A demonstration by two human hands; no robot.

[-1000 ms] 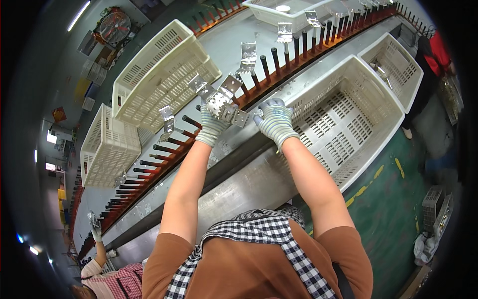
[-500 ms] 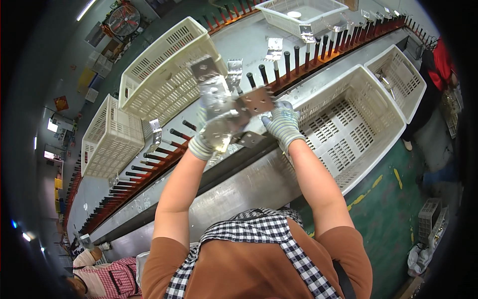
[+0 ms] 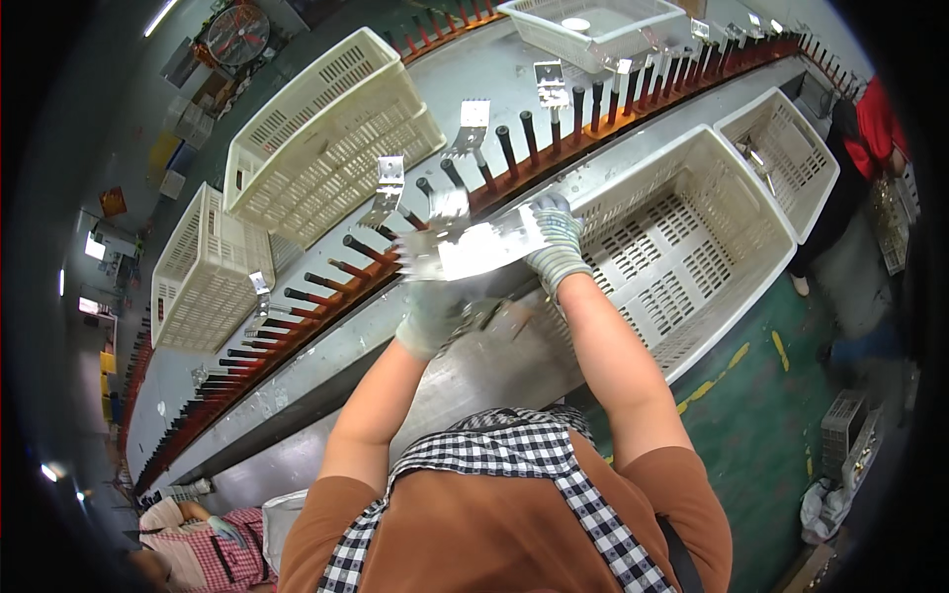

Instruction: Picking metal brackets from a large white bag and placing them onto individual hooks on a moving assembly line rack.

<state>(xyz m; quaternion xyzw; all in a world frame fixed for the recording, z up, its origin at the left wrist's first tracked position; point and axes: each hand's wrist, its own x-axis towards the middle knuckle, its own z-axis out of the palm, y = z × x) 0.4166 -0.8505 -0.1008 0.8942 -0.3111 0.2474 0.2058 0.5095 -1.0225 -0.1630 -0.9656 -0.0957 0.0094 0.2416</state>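
My right hand [image 3: 559,239], in a striped grey work glove, is closed on the end of a shiny bent metal bracket [image 3: 489,247] with a toothed left end. The bracket lies across the row of upright black-tipped red pegs. Lower and to the left is my gloved left hand [image 3: 431,321], smeared by motion. Blurred metal brackets [image 3: 499,321] stick out from its fingers over the steel ledge; how many is unclear. Similar brackets hang on pegs beyond my hands: one bracket [image 3: 388,188] to the left, another bracket [image 3: 473,124] farther back, a third bracket [image 3: 551,84] beyond.
To my right stands a large white slotted crate [image 3: 727,321], with a smaller crate [image 3: 825,148] holding metal parts beyond it. Stacked crates [image 3: 341,128] stand beyond the peg row at left, and a shallow basket [image 3: 613,44] farther back. Other people are at lower left and far right.
My left hand has moved down and slightly right, away from the pegs. My right hand stays near its place and now holds the bright bracket. Another bracket shows on the pegs at left.
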